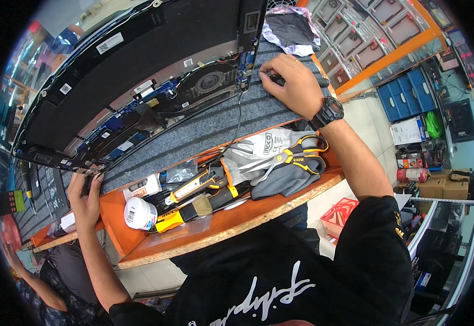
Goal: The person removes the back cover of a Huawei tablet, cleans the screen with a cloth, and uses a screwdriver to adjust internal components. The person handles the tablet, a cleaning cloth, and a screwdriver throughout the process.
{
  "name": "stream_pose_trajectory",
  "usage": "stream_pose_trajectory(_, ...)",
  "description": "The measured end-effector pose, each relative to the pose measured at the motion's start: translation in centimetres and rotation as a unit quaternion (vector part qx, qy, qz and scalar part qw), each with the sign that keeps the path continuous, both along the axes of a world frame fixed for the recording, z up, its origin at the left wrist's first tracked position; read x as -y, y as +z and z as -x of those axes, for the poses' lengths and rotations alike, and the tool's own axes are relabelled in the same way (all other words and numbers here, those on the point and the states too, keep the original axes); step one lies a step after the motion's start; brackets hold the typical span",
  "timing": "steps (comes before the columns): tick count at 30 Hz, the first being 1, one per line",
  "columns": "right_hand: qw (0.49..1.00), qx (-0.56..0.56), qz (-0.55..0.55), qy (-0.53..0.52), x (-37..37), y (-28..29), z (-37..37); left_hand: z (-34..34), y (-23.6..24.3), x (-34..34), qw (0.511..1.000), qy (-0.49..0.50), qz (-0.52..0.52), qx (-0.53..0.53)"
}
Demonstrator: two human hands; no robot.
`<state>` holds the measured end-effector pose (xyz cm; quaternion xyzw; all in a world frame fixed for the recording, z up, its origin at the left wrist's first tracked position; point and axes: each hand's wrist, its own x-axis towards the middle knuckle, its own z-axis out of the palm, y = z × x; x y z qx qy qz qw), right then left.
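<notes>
A large black electronic panel, opened so that its blue circuit boards, wires and a round speaker show, stands tilted on a grey ribbed mat. My left hand grips its lower left corner, with thumb and fingertips at the edge and part of the fingers hidden. To the right of the panel, my right hand is closed round a slim black tool; its end sticks out past the hand, and its tip cannot be made out. A thin dark cable hangs from the panel's right corner across the mat.
An open orange wooden drawer before me holds scissors, grey gloves, a utility knife, a brush and a white tub. Crumpled cloth lies behind my right hand. Another person's arm is at lower left.
</notes>
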<state>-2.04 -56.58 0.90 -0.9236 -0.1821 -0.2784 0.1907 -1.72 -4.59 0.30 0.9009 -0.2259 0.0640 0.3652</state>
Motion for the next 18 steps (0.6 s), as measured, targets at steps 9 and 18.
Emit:
stream_pose_trajectory(9,1.0,0.011,-0.006,0.024,0.9,-0.2,0.3,0.0,0.1,0.3,1.0,-0.003,-0.003,0.007)
stream_pose_trajectory(18,0.982,-0.09,-0.164,-0.03,1.0,0.6,0.1,-0.1,-0.2,-0.1,1.0,-0.008,0.008,-0.003)
